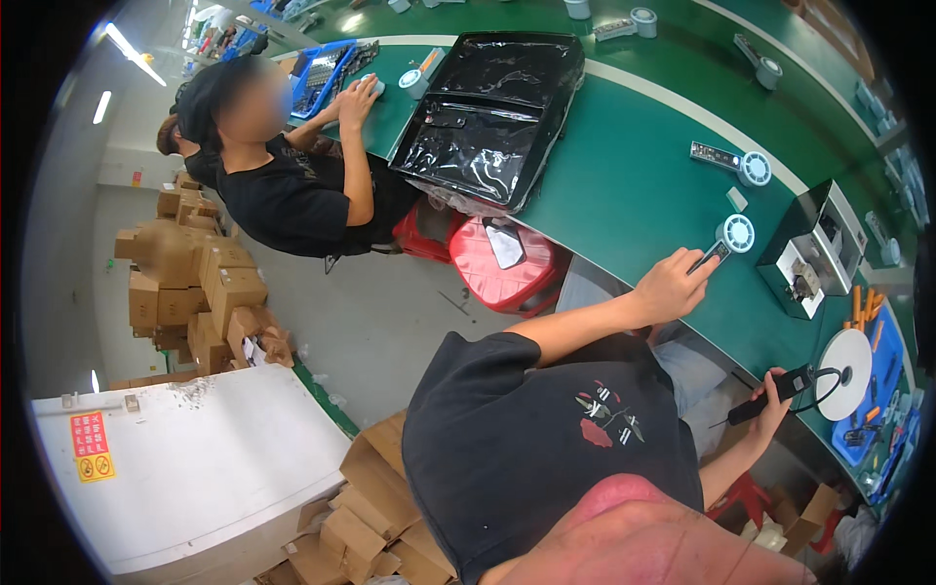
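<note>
My left hand [678, 286] is closed around the open handle of a small handheld fan. The pale blue round fan head [736, 234] rests at the green bench [614, 210], beyond my fingers. In my right hand [773, 408] is a black electric screwdriver [792, 382], its thin bit pointing off the bench edge, away from the fan. A black cable loops from its back end. Another handheld fan [754, 169] with its handle uncovered lies farther along the bench. A small pale cover piece [737, 199] lies between the two fans.
A metal box [814, 258] with a small mechanism stands right of the fan. Beyond are a white disc [846, 370], orange-handled tools [862, 310] and a blue tray [882, 366]. A large black plastic-wrapped case [487, 117] separates me from a seated co-worker [283, 180]. More fans line the green conveyor.
</note>
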Demonstrator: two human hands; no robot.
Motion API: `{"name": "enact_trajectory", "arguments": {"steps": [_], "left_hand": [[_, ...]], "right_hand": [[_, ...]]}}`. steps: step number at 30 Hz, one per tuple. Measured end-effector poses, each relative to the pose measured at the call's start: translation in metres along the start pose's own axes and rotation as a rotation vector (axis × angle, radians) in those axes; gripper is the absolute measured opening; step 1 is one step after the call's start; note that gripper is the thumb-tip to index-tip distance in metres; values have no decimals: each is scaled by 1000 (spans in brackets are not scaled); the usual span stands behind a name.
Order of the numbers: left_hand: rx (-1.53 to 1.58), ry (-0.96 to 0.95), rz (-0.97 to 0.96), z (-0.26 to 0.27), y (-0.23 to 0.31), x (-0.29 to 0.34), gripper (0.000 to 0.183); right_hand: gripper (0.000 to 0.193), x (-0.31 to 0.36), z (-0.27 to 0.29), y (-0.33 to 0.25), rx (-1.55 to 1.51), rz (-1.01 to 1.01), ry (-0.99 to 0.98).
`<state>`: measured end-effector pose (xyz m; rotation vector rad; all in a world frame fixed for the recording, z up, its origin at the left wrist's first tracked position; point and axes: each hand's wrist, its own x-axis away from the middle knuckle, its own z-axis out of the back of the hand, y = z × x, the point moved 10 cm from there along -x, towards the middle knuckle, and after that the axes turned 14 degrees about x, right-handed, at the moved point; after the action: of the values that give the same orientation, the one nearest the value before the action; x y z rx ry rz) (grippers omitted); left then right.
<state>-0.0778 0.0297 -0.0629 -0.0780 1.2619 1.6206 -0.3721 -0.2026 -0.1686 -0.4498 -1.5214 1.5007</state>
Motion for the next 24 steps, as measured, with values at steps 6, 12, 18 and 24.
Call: {"name": "enact_trajectory", "arguments": {"steps": [6, 12, 18, 24], "left_hand": [[-3, -11, 2, -1, -3, 4, 53], [16, 11, 24, 5, -2, 1, 53], [11, 6, 32, 2, -1, 0, 52], [9, -14, 54, 5, 0, -2, 50]], "right_hand": [[22, -5, 3, 7, 6, 3, -4], [21, -3, 2, 8, 6, -18, -24], [24, 7, -3, -2, 27, -46, -52], [26, 5, -1, 5, 57, -53, -104]]}}
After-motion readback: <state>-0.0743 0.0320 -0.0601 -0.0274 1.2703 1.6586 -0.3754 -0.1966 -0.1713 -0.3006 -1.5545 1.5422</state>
